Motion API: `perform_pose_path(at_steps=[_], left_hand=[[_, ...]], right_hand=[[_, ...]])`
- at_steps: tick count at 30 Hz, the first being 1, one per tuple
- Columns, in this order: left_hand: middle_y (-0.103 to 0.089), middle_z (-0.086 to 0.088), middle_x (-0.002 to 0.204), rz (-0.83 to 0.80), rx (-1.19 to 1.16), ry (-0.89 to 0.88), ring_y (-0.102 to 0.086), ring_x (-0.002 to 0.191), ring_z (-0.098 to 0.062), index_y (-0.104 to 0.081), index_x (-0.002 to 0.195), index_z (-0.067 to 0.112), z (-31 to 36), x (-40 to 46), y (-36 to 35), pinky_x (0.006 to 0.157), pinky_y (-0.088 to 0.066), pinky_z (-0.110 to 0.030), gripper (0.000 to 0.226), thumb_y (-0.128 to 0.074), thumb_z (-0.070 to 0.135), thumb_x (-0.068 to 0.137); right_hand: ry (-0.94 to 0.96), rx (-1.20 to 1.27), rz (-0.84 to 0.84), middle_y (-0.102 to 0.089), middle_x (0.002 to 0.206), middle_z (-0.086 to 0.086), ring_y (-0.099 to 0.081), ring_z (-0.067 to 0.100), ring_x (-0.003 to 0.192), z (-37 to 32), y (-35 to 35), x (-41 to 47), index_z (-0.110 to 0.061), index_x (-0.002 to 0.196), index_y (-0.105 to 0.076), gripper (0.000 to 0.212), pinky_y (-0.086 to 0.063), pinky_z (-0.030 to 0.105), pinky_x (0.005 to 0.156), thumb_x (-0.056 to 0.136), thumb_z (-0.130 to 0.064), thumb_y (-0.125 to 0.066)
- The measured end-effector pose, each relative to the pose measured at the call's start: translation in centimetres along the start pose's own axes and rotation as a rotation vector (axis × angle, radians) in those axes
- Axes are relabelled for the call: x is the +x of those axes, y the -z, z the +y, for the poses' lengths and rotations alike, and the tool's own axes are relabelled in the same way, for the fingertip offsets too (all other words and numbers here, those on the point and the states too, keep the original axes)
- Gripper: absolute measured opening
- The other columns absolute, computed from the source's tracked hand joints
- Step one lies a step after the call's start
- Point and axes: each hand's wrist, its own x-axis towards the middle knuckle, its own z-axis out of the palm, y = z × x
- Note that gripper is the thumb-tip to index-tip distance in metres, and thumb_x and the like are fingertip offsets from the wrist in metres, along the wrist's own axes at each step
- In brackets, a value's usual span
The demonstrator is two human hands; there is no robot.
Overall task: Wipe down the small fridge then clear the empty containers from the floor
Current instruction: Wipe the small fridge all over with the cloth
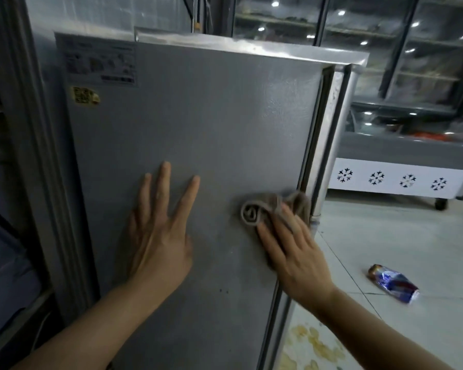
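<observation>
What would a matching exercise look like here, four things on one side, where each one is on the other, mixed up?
Things:
1. left hand
2. cloth
3. crushed wrapper
4. yellow sticker

Places:
A. lying on the tiled floor, right of the fridge
B. bunched under the right hand, near the grey panel's right edge
C. high on the panel, near its left edge, below a paler label
D. flat on the panel, fingers spread, left of the cloth

Pairs: 1-D, 2-B, 3-A, 4-C
</observation>
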Motion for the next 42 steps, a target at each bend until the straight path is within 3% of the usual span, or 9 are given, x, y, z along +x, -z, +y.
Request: perform_pose_path(at_steps=[4,7,12,20,28,31,34,37,42], left_hand=[[0.005,-0.008,0.159,0.006,0.054,-0.042,-0.006,0.143,-0.038,-0.010,0.149,0.030,0.0,-0.3,-0.3,0.097,-0.034,-0.061,0.107,-0.073,0.010,0.064],[0.000,-0.006,0.159,-0.005,0.111,-0.140,-0.011,0.142,-0.038,-0.019,0.148,0.027,1.4,-0.9,-1.4,0.099,-0.032,-0.063,0.110,-0.077,0.009,0.056],[0.002,-0.001,0.159,0.013,0.099,-0.173,-0.007,0.143,-0.036,-0.015,0.148,0.030,2.7,-1.3,-2.9,0.103,-0.024,-0.063,0.109,-0.075,0.010,0.059],[0.001,0.000,0.159,0.030,0.142,-0.181,-0.005,0.144,-0.032,-0.016,0.148,0.031,1.4,-2.3,-4.3,0.106,-0.019,-0.062,0.110,-0.074,0.008,0.058],[-0.004,-0.002,0.159,-0.089,0.191,-0.187,-0.008,0.144,-0.031,-0.021,0.147,0.030,-0.4,-4.7,-4.3,0.104,-0.020,-0.065,0.110,-0.076,0.002,0.056],[-0.003,-0.005,0.159,-0.107,0.211,-0.136,-0.009,0.142,-0.036,-0.022,0.146,0.031,-2.1,-5.2,-3.5,0.105,-0.018,-0.066,0.108,-0.077,0.004,0.057],[0.002,-0.005,0.159,-0.138,0.212,-0.091,-0.006,0.142,-0.036,-0.018,0.147,0.032,-3.6,-5.5,-3.0,0.107,-0.014,-0.065,0.106,-0.076,0.004,0.062],[0.004,-0.003,0.159,-0.156,0.196,-0.070,-0.003,0.143,-0.033,-0.013,0.148,0.031,-4.4,-5.8,-3.0,0.109,-0.013,-0.063,0.105,-0.073,0.004,0.066],[0.009,0.002,0.158,-0.172,0.170,-0.074,0.003,0.145,-0.027,-0.008,0.149,0.030,-5.2,-6.2,-3.6,0.109,-0.017,-0.060,0.109,-0.074,0.005,0.065]], right_hand=[[-0.017,0.062,0.007,-0.034,0.143,0.022,-0.026,0.037,0.136,0.5,1.0,0.2,-0.003,0.138,-0.032,0.042,-0.031,0.047,0.109,0.097,-0.012,-0.028],[-0.169,0.104,0.177,-0.038,0.140,0.032,-0.034,0.044,0.131,2.6,3.0,4.9,0.005,0.137,-0.037,0.044,-0.042,0.047,0.099,0.094,-0.004,-0.036],[-0.237,0.032,0.383,-0.038,0.140,0.032,-0.033,0.045,0.133,5.1,3.8,10.0,0.009,0.134,-0.041,0.040,-0.027,0.045,0.114,0.097,-0.004,-0.038],[-0.103,0.091,0.128,-0.014,0.154,0.016,-0.007,0.034,0.144,-0.3,-2.9,-2.0,-0.008,0.149,-0.011,0.065,-0.008,0.044,0.119,0.092,-0.019,-0.040],[0.078,0.002,-0.144,-0.028,0.147,0.008,-0.022,0.032,0.139,-4.6,-4.4,-9.0,-0.017,0.144,-0.025,0.068,-0.010,0.045,0.117,0.081,-0.015,-0.049],[-0.019,0.085,-0.077,-0.021,0.152,0.007,-0.021,0.028,0.141,-3.2,-2.8,-4.5,-0.020,0.148,-0.016,0.078,-0.015,0.044,0.115,0.082,-0.020,-0.057],[-0.182,0.095,0.136,-0.023,0.151,0.007,-0.020,0.028,0.141,-1.7,-2.1,1.6,-0.020,0.147,-0.023,0.063,-0.006,0.041,0.117,0.089,-0.019,-0.048],[-0.223,0.074,0.234,-0.028,0.151,0.008,-0.025,0.031,0.140,-2.7,-2.8,3.2,-0.018,0.144,-0.033,0.054,-0.015,0.047,0.114,0.091,-0.021,-0.044],[0.185,0.088,-0.061,-0.033,0.151,0.004,-0.029,0.033,0.135,-7.1,-5.7,-3.3,-0.018,0.143,-0.034,0.057,-0.029,0.050,0.104,0.087,-0.021,-0.045]])
